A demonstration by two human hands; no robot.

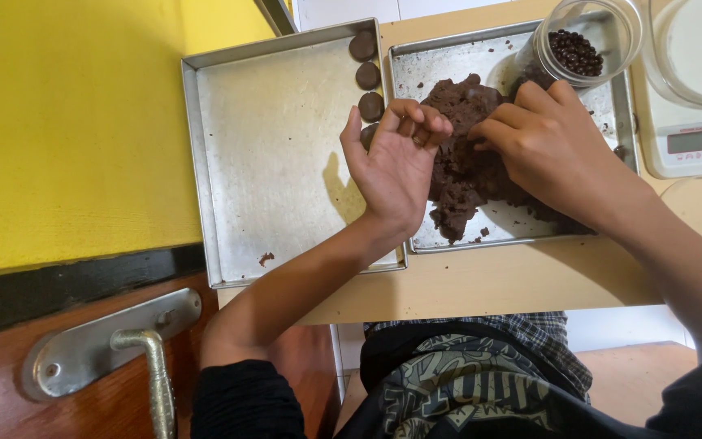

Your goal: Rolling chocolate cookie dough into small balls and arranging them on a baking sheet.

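Observation:
A big lump of dark brown dough [458, 175] lies on the right metal tray [440, 61]. My right hand [550, 146] presses into the lump's right side, fingers digging into it. My left hand [396, 158] hovers palm up over the gap between the two trays, fingers curled, nothing visible in it. On the left metal tray [274, 162] several round dough discs [367, 77] sit in a column along its right edge; the lowest one is partly hidden behind my left hand.
A clear jar of dark chocolate chips [578, 49] stands at the right tray's far corner. A white kitchen scale [692, 142] with a clear bowl [696, 45] is at far right. A yellow wall and a wooden door with a metal handle [152, 362] lie to the left.

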